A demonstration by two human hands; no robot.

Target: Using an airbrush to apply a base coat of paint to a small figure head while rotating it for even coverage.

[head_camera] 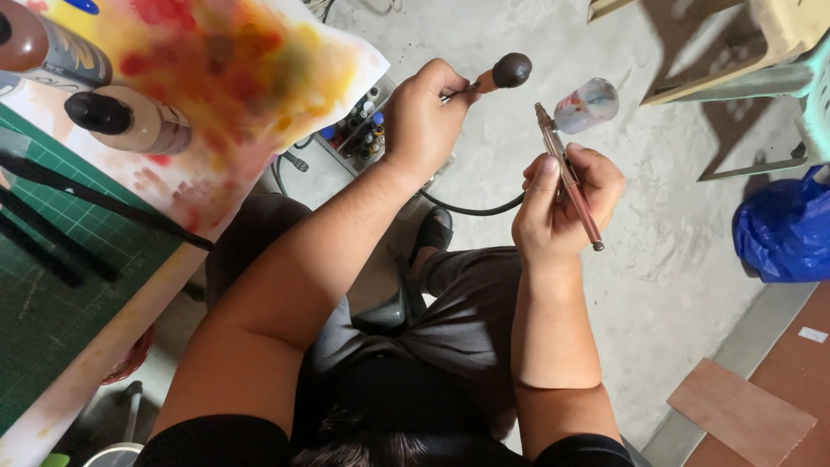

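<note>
- Currently my left hand (424, 117) pinches a small brown round-headed dropper (504, 73).
- My right hand (562, 207) grips a slim metal airbrush (568, 177), its paint-smeared clear cup (586, 105) just right of the dropper.
- Far left, a paint-stained paper sheet (233, 78) lies on the table.

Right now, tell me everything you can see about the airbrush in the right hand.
The airbrush is a slim, metallic, pinkish-copper pen-shaped tool, held in the right hand between thumb and fingers, running diagonally from upper left to lower right. A small clear cup, smeared with reddish and bluish paint, sits near its front end. A dark hose curves away below the hand. It hangs over the concrete floor.
</note>
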